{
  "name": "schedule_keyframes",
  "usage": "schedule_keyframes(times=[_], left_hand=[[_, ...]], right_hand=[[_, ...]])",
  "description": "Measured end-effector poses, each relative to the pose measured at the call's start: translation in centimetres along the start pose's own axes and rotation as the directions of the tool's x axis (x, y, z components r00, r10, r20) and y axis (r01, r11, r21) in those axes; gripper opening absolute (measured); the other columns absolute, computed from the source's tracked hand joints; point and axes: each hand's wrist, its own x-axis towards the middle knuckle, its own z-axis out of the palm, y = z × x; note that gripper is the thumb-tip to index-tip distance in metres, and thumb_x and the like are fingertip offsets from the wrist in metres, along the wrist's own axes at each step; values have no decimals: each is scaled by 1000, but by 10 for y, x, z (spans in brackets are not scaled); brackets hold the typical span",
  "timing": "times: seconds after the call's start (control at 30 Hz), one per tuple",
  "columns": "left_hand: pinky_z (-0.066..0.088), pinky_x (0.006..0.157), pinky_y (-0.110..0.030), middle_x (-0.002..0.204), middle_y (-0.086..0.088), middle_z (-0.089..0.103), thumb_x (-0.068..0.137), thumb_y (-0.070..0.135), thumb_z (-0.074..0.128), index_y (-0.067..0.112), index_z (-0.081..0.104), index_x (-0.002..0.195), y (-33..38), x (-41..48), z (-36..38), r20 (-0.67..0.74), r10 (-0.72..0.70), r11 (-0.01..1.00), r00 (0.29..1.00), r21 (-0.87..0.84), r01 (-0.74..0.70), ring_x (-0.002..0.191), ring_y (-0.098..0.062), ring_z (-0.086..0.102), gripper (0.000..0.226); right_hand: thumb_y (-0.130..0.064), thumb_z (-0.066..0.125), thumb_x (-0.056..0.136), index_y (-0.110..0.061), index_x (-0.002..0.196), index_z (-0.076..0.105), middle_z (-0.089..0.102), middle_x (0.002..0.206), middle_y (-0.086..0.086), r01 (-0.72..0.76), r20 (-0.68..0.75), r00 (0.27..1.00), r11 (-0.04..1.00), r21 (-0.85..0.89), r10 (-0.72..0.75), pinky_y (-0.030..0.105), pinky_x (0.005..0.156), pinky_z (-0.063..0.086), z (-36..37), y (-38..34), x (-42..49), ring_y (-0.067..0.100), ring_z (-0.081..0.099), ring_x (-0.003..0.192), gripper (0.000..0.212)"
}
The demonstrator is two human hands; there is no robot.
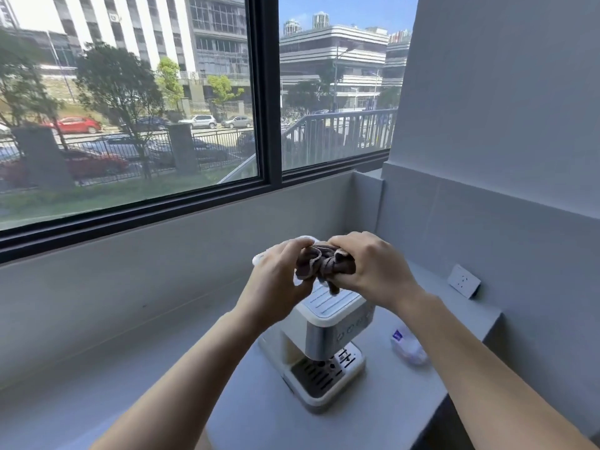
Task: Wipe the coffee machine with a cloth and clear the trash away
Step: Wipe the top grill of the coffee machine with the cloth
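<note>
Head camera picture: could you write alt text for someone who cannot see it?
Two bare hands, left hand and right hand, bunch a brown cloth above a white coffee machine on a grey counter beneath a window.

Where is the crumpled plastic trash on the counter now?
In the head view, the plastic trash lies on the counter, right of the coffee machine, below the wall socket.

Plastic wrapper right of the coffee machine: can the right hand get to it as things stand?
Probably yes. The wrapper lies in the open on the counter, nothing over it, but the right hand is gripping the cloth with the left hand.
</note>
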Motion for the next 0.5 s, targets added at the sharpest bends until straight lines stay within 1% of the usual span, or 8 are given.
schedule_keyframes(times=[0.07,0.1,0.17,0.23,0.3,0.37,0.43,0.5], left_hand=[[39,85,-18,114,6,64,69,11,76,24,54,126,12,10,18,9,10,1000,1000,-4,-10,98,-9,53,63],[40,88,-19,119,3,63,69,13,76,23,53,130,17,14,27,30,4,1000,1000,-4,-4,103,-10,53,65],[46,92,-28,125,2,61,72,20,73,24,50,135,25,18,43,74,1,1000,997,-6,-1,110,-14,54,67],[46,93,-28,125,6,59,77,28,66,26,50,134,28,13,55,72,-9,1000,997,19,7,111,-13,54,60],[48,89,-28,119,5,62,82,31,64,21,57,126,25,-1,67,-16,-15,992,1000,125,17,107,-14,56,45],[50,86,-33,109,0,64,86,32,62,15,64,111,19,-22,82,-128,-20,965,992,256,53,102,-20,58,30],[51,82,-39,107,-5,62,88,34,60,14,64,105,16,-41,99,-155,-31,928,988,363,86,97,-27,58,26],[51,79,-42,107,-8,58,90,35,56,15,61,104,13,-51,112,-138,-32,892,990,442,90,94,-30,55,25]], right_hand=[[-42,76,71,-36,112,63,64,94,-11,-9,-15,1000,1000,14,9,37,73,51,-7,25,-4,15,54,95,44],[-42,76,69,-36,112,63,64,94,-12,-13,-19,1000,1000,24,14,38,73,51,-10,38,-6,15,55,94,45],[-43,77,68,-38,110,62,64,94,-14,-28,-14,999,998,50,29,37,72,51,-11,63,-9,13,54,94,45],[-44,76,70,-38,109,61,63,94,-14,-41,0,999,997,72,42,37,71,50,-8,84,-12,14,54,94,42],[-43,76,72,-37,106,62,64,93,-12,-68,8,998,993,96,67,37,71,51,-2,102,-14,14,56,93,38],[-43,76,72,-35,102,63,64,90,-10,-97,21,995,986,135,95,35,70,50,6,113,-16,15,56,89,33],[-43,76,69,-34,96,63,62,86,-11,-146,28,989,974,171,143,33,65,46,16,117,-17,16,56,84,31],[-48,72,65,-32,92,60,60,85,-10,-212,23,977,967,141,211,32,61,44,26,114,-18,18,56,81,33]])
